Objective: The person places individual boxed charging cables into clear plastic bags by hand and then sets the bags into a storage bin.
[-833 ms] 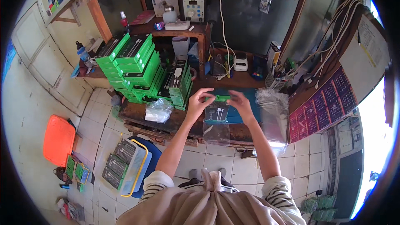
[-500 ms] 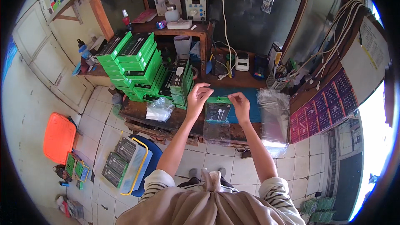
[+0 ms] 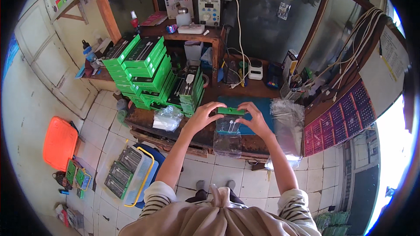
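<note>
- Item: small green-and-black flat carton point(image 3: 230, 118) inside a clear plastic sleeve point(image 3: 227, 137), over the front edge of the dark wooden desk point(image 3: 199, 133), on the blue mat point(image 3: 262, 107).
- Left hand point(image 3: 204, 114): grip closed on the carton's left end.
- Right hand point(image 3: 255, 119): fingers pinching its right end.
- Handling, in our judgement: we keep the carton level and square, so the sleeve slides on without snagging.
- Nearby: stacked green cartons point(image 3: 146, 72), spare clear bags point(image 3: 286, 120).
</note>
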### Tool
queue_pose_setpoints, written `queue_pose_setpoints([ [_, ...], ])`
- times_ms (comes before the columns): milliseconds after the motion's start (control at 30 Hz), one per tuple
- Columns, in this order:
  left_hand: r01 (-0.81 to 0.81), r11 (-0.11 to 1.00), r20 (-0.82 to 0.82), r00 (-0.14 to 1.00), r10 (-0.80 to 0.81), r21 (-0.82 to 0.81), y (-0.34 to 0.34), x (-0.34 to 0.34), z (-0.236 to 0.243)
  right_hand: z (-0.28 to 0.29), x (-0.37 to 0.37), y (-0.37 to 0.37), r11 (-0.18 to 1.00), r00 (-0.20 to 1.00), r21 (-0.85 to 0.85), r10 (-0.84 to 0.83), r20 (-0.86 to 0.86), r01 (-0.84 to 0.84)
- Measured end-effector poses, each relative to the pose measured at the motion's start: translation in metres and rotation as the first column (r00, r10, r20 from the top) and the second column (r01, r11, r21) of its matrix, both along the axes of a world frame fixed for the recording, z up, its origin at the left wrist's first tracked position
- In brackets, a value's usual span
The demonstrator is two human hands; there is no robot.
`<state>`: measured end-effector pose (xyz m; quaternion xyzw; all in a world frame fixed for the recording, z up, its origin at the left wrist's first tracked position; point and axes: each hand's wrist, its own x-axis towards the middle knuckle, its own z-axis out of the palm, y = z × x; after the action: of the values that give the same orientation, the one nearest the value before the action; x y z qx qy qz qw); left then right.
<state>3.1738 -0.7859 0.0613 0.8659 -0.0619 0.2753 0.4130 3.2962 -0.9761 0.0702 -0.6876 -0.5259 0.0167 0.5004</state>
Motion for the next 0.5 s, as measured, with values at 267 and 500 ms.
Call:
queue_pose_setpoints([
  [267,0.044,0.992,-0.116,0.993,-0.031,0.116,0.019,-0.001,0.012,-0.001,0.018,0.006,0.997,0.991,-0.074,-0.013,-0.132,0.003],
  [500,0.076,0.987,-0.021,0.997,-0.073,0.142,0.012,-0.009,0.064,0.031,0.01,-0.001,1.0,0.977,-0.009,-0.031,-0.213,0.03],
])
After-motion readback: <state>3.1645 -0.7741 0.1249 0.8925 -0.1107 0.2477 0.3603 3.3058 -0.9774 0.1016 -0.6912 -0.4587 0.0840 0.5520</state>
